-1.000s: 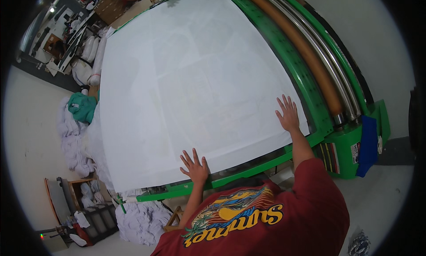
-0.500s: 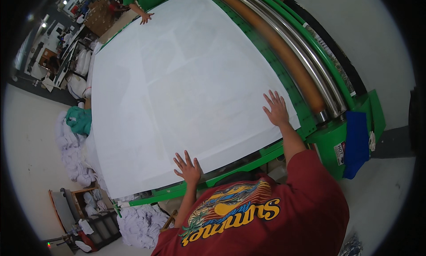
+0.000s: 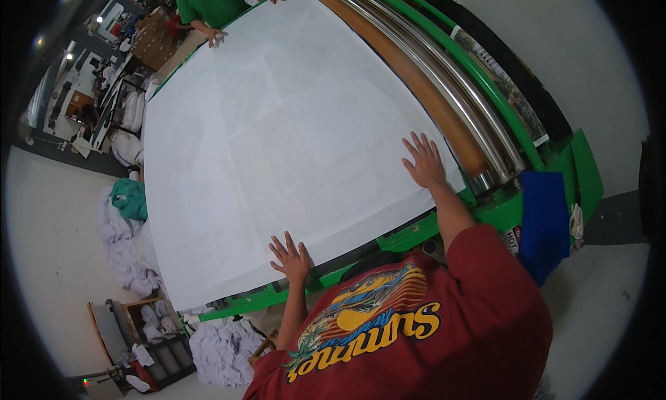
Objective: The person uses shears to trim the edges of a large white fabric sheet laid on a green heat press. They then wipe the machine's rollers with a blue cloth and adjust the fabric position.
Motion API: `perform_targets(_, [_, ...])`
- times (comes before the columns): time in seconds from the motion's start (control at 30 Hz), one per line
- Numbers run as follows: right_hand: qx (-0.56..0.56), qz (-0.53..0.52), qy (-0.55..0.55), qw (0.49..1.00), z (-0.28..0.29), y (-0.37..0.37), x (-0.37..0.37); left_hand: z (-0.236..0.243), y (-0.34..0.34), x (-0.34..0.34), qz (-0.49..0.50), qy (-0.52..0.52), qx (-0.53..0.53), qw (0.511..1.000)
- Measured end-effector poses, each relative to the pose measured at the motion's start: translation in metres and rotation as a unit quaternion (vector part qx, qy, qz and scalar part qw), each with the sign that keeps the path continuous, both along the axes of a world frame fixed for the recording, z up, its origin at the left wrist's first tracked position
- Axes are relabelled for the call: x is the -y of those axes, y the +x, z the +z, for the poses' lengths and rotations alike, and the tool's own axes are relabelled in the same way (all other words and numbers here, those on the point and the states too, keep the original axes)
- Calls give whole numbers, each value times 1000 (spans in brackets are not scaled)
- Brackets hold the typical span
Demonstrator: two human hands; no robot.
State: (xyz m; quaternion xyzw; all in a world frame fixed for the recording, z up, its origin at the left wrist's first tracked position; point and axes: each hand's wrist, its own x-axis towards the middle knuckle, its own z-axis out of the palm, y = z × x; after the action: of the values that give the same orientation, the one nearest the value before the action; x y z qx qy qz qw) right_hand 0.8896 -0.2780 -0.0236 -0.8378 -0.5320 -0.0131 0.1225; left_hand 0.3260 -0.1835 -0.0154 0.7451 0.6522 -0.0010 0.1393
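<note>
**Sheet flat on the feed table, both palms down**

Sheet (image 3: 291, 143) is what I am handling: a big white one, spread almost without creases over the green-framed feed table (image 3: 416, 233). It covers the whole bed, from the near edge to the far end, where a person in a green top (image 3: 211, 4) has a hand on the far corner. My left hand (image 3: 291, 258) lies flat with fingers splayed on the near edge, gripping nothing. My right hand (image 3: 423, 160) is likewise open, pressed palm-down on the cloth just beside the rollers (image 3: 444, 101).

I judge the spreading mostly done: the fabric looks smooth and squared to the frame. Its right edge lies along the tan roller and I cannot tell if it has entered, so feeding seems to be what is left.

Around the table, the floor is pale. Heaps of white laundry (image 3: 125, 247) sit at the left with a teal cloth (image 3: 132, 199) on top, another heap (image 3: 222, 348) below the near corner, and carts and shelves stand further back. A blue cloth (image 3: 544, 219) hangs off the machine's right end.
</note>
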Motion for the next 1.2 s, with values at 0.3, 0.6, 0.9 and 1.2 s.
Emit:
perform_targets(0.3, [-22, -1, -31, 999, 9, 9, 3, -1, 8, 5, 5, 1, -2, 1000])
perform_targets(0.6, [21, 12, -25, 999, 23, -1, 4, 0, 7, 4, 24, -23, 1, 999])
perform_targets(0.9, [-43, 41, 10, 998, 10, -1, -13, 0, 9, 6, 20, 5, 12, 1000])
perform_targets(1.2, [-44, -64, -5, 997, 14, -67, -54, -2, 6, 7, 9, 12, 19, 1000])
